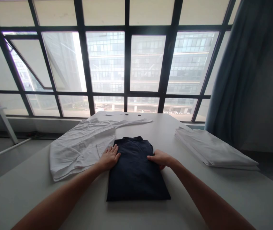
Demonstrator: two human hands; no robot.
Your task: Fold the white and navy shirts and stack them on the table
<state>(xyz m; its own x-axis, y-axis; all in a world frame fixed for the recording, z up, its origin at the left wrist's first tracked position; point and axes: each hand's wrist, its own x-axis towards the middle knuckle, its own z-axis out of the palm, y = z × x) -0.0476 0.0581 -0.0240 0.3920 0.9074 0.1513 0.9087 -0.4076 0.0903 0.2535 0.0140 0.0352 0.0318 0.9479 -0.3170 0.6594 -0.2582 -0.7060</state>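
Observation:
A dark navy shirt (pixel 136 175), folded into a rectangle with its collar at the far end, lies on the white table (pixel 88 207) in front of me. My left hand (pixel 109 157) rests on its left edge, fingers stretched out and partly over the white garment beside it. On the opposite edge, my right hand (pixel 159 158) grips the navy shirt with the thumb on top; its other fingers are mostly hidden under the cloth. To the left, a crumpled white shirt (pixel 79 150) is spread out with a sleeve reaching towards the back.
Folded white cloth (pixel 215 147) lies in a stack on the table's right side. Two dark round spots (pixel 139 115) mark the far end. Behind stand large framed windows, with a blue curtain (pixel 232 80) at right and another white table (pixel 4 124) at left.

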